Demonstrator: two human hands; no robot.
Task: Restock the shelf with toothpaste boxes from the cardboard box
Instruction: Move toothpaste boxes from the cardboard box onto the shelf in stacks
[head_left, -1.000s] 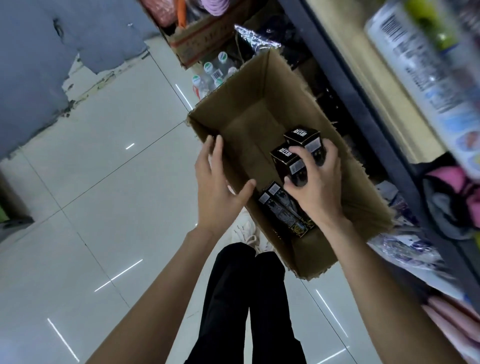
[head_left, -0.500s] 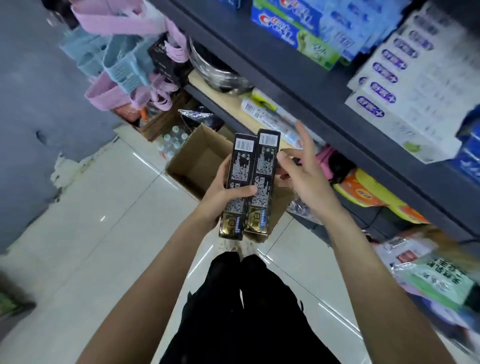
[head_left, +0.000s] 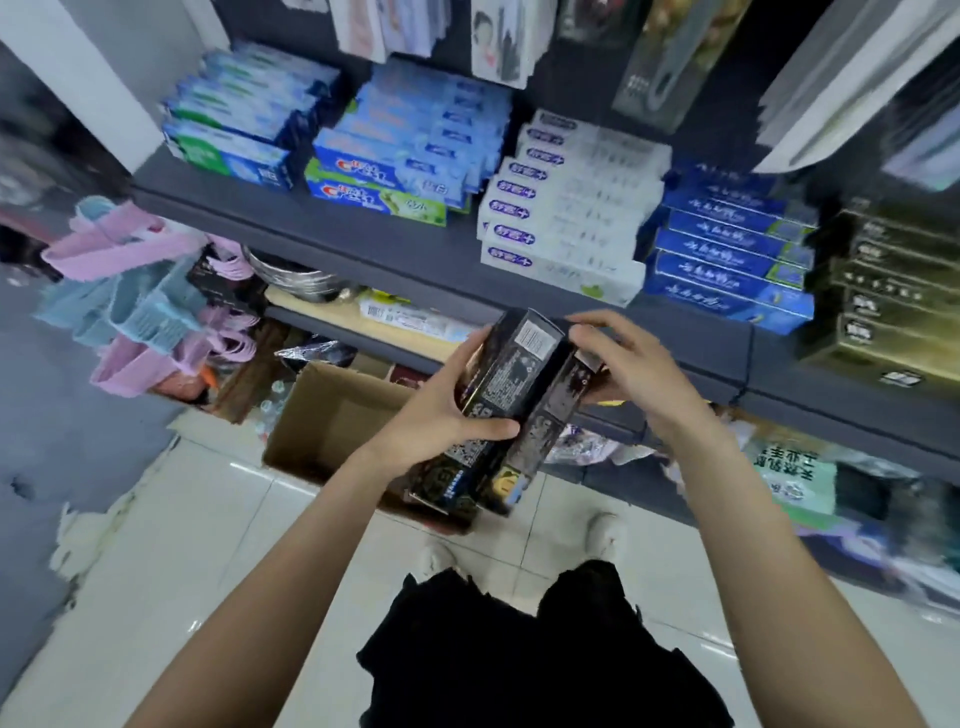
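Two black toothpaste boxes (head_left: 506, 395) are held side by side in front of the dark shelf (head_left: 426, 249). My left hand (head_left: 441, 410) wraps around their left side, thumb across the front. My right hand (head_left: 631, 364) grips their upper right end. Below and behind them the open cardboard box (head_left: 327, 421) stands on the floor, its inside mostly hidden by my hands. The shelf carries stacks of blue, white and dark blue toothpaste boxes, with a stack of dark gold-and-black boxes (head_left: 883, 306) at the right end.
Pink and blue plastic hangers (head_left: 135, 291) hang at the left. A lower shelf (head_left: 363, 322) holds a metal bowl and packets. Bagged goods (head_left: 795, 467) lie under the shelf at right. My feet stand on white floor tiles (head_left: 182, 545).
The view has lifted from the cardboard box to the shelf. The two black boxes came out of the cardboard box and rose toward the shelf, now tilted, with my right hand closing on their top.
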